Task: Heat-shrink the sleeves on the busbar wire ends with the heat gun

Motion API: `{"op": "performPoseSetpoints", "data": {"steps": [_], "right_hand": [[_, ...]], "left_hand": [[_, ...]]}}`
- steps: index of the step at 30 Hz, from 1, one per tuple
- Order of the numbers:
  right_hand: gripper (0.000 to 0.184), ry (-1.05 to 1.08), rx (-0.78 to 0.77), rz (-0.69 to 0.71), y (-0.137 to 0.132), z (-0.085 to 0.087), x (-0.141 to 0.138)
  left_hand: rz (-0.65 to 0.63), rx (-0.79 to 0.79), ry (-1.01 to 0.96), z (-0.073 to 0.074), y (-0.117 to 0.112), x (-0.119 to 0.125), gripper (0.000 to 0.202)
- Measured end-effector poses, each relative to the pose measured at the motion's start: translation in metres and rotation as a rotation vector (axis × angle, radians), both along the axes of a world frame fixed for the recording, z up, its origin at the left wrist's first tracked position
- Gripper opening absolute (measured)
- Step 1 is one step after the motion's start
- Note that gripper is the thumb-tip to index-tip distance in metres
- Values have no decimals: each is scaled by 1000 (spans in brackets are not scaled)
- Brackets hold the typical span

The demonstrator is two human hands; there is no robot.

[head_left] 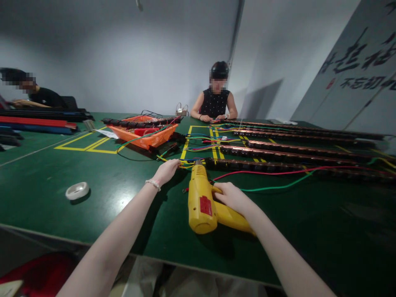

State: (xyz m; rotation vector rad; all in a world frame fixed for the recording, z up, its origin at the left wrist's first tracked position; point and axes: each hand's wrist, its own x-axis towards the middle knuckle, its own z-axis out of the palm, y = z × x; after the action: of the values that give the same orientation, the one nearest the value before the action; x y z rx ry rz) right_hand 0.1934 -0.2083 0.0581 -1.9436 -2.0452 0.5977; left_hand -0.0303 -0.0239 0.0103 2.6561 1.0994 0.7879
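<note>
A yellow heat gun with a red label is gripped by its handle in my right hand. Its metal nozzle points away from me, close to the coloured wires. My left hand pinches these wires just left of the nozzle. They run to the end of the nearest long dark bar, which has a coppery sheen. A red wire and a green wire lie loosely beyond my right hand. What the nozzle's tip faces is partly hidden.
An orange basket with bars and wires stands behind my left hand. Several similar bars stretch to the right. A white tape roll lies at left. One person sits opposite, another at far left behind stacked strips.
</note>
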Motion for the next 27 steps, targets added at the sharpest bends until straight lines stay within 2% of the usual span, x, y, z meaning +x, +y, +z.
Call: {"op": "performPoseSetpoints", "data": {"steps": [6, 11, 16, 21, 27], "right_hand": [[17, 13, 62, 98, 6, 0, -40], [15, 36, 74, 142, 7, -3, -50], [17, 100, 62, 163, 12, -10, -43], [19, 167, 22, 159, 18, -17, -22], [22, 170, -13, 96, 8, -12, 11]], "left_hand": [[-14, -58, -3, 3, -6, -12, 33], [36, -34, 35, 6, -9, -21, 34], [55, -35, 34, 4, -9, -21, 32], [20, -50, -19, 4, -8, -18, 31], [24, -84, -47, 4, -6, -17, 31]]}}
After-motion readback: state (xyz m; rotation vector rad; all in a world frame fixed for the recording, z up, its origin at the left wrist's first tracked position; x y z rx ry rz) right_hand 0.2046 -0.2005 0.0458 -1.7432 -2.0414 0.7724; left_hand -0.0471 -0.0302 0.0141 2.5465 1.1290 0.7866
